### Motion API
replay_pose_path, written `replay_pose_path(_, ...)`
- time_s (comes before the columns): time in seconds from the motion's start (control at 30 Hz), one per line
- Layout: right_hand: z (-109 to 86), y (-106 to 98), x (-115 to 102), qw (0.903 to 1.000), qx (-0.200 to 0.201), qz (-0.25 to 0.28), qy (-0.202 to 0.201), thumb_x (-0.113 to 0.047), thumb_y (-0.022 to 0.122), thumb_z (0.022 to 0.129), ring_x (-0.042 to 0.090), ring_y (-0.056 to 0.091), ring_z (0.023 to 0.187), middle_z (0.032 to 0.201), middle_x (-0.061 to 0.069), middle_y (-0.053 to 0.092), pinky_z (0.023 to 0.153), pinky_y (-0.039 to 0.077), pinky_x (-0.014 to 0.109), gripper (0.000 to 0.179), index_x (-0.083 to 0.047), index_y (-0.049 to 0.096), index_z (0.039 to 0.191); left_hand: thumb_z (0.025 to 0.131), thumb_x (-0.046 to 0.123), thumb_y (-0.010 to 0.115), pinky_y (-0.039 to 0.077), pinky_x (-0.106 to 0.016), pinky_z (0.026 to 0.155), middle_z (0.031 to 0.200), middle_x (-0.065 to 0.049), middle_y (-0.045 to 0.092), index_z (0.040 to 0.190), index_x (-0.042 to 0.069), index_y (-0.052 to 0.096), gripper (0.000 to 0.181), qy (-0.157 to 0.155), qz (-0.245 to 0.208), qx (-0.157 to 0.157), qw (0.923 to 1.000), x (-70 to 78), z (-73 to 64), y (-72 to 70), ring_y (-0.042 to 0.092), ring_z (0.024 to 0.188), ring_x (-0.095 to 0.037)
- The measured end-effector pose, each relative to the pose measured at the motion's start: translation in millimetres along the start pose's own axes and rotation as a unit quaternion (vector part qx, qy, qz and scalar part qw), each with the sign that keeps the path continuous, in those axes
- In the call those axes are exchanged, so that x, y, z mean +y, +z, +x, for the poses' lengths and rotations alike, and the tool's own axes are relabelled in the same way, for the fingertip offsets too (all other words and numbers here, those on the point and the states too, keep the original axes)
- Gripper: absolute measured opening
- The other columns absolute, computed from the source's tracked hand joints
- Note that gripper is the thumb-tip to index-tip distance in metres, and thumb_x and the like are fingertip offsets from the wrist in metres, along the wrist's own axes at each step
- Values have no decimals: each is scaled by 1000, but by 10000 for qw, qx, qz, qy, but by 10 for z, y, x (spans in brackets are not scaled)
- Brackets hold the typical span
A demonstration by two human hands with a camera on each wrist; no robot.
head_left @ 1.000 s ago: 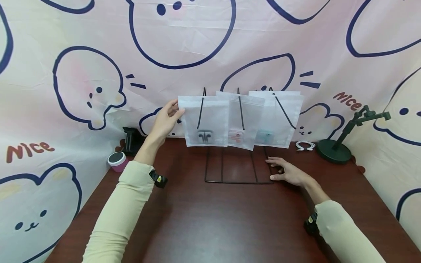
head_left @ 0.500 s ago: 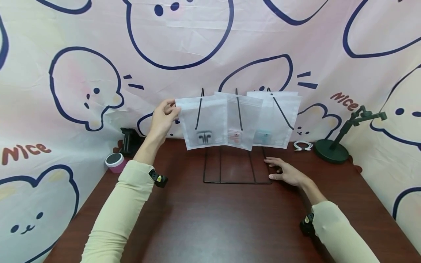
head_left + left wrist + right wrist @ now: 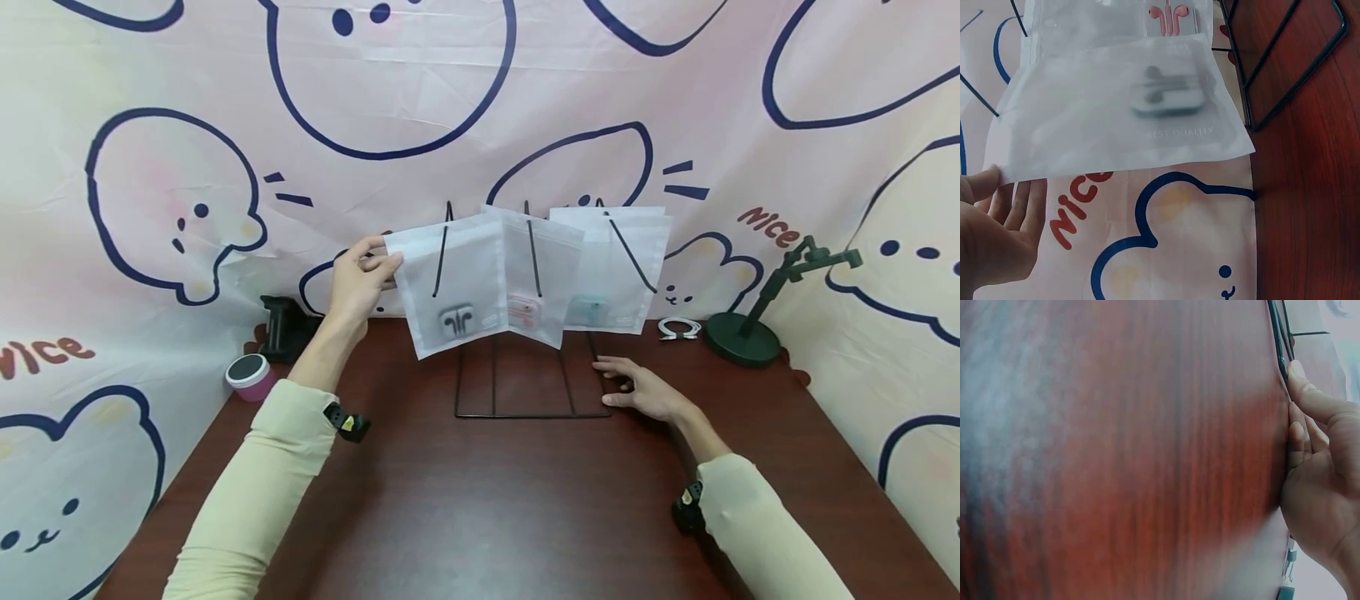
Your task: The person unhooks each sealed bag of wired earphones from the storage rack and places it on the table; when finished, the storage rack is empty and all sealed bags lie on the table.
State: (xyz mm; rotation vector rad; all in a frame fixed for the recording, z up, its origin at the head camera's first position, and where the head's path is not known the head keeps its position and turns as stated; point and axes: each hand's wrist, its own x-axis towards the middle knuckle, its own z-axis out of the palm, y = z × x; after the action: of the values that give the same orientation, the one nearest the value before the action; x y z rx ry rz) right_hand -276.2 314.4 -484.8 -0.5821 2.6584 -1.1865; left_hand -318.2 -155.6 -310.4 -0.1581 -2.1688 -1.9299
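Left hand (image 3: 358,283): pinches a white bag (image 3: 472,267) hanging left on the rack (image 3: 532,417)
Right hand (image 3: 641,392): unclenched, touching the rack's right side
Lamp (image 3: 742,340): right of the rack

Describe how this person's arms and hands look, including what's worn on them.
The left sleeve and right sleeve are plain pale cream, softly creased, ending short of the hands. By the left cuff sits a small black device with a yellow mark; a similar black unit sits by the right. The left hand and right hand are ungloved.
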Motion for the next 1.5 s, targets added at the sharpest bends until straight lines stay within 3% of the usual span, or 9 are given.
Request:
replay_pose_path(0.17,16,13,-8,10000,36,44,65,-16,73,98,41,48,137,163,22,35,107,45,58,64,-2,47,154,101,20,69,60,-28,83,96,5,74,131,10,63,31,18,-89,63,9999,-8,-123,-37,70,86,-11)
replay_pose_path(0.27,22,14,-20,9999,56,55,67,-14,74,98,41,48,137,163,22,34,108,44,59,64,-2,47,154,101,21,70,59,-27,81,91,7,72,130,11,63,31,60,-158,54,9998,-6,-210,-58,69,83,-12)
replay_pose_path(0.5,15,19,-23,9998,114,108,112,-13,74,97,41,48,137,163,22,35,108,44,58,64,-2,47,154,100,19,72,58,-23,71,96,8,74,122,12,66,24,238,-343,36,9991,24,-442,-92,67,82,-11)
replay_pose_path(0.97,9,13,-13,9996,196,180,102,-15,74,98,40,49,137,159,21,42,107,45,58,64,-2,47,155,97,14,74,61,-23,70,98,5,78,120,10,72,24,311,-447,-47,9985,129,-1010,-271,72,82,-13)
replay_pose_path(1.13,7,3,5,9993,261,229,117,-13,73,98,40,48,138,158,20,44,108,43,58,64,-2,46,155,98,12,74,62,-26,69,100,2,78,121,5,70,25,451,-501,-125,9976,180,-1135,-266,73,82,-16)
replay_pose_path(1.37,6,22,12,9992,274,263,137,-15,75,97,40,48,138,160,21,41,108,43,57,65,-3,47,154,98,11,73,63,-26,72,102,5,78,123,6,71,26,507,-149,74,9986,245,-1288,-320,73,86,-16)
replay_pose_path(1.5,8,24,4,9994,263,177,127,-16,75,97,40,48,137,160,22,40,107,43,57,65,-3,47,154,97,4,73,62,-24,69,98,3,79,121,3,71,25,642,-450,241,9966,242,-1331,-409,74,82,-14)
